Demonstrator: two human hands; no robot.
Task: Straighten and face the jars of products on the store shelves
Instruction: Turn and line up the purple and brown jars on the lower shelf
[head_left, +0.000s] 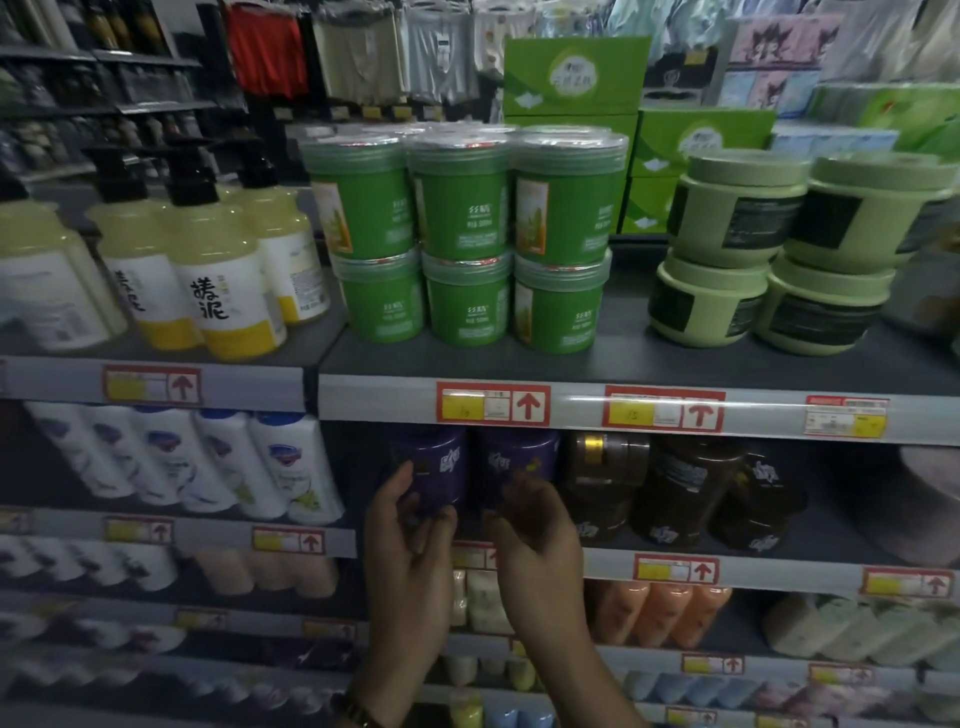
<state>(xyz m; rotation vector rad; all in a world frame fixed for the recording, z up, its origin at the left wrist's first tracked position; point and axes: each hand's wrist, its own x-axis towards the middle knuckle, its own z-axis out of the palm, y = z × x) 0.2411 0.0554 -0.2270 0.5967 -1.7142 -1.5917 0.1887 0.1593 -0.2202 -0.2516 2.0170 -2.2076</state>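
Observation:
Two purple jars stand side by side on the second shelf, under the red price tags. My left hand grips the left purple jar, thumb on its left side and fingers curled round its lower front. My right hand is at the lower front of the right purple jar with fingers curled against it. Dark brown jars stand to the right on the same shelf. On the shelf above, green jars are stacked two high, and pale green tubs are stacked to their right.
Yellow pump bottles stand on the upper shelf at left. White bottles fill the second shelf at left. The shelf edge carries price tags. Green boxes sit behind. Lower shelves hold soaps and orange bottles.

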